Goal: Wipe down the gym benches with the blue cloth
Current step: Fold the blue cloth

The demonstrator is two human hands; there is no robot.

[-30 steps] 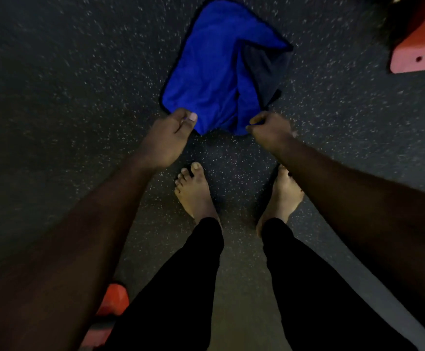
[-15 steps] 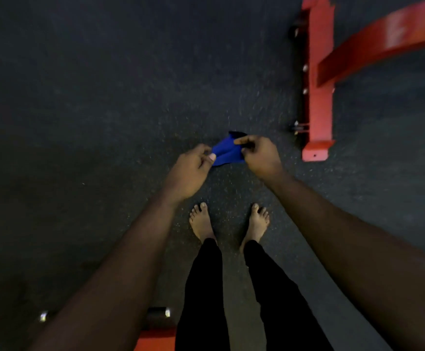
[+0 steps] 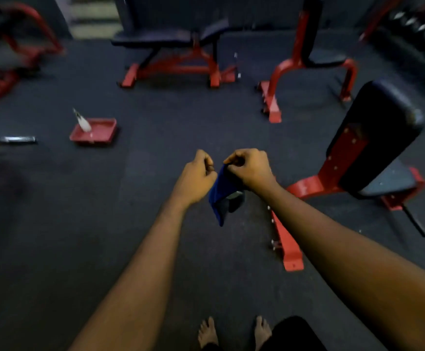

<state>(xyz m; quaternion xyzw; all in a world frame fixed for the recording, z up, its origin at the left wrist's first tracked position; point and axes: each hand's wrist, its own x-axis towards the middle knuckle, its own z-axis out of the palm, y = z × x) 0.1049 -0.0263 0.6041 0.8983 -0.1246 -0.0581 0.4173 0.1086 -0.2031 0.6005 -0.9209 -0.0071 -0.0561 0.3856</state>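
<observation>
— Where is the cloth?
— I see the blue cloth hanging in the air between the two hands, over the dark floor.
— Who holds it?
— The right hand and left hand both pinch its top edge with curled fingers. A bench stands near, on the right.
</observation>
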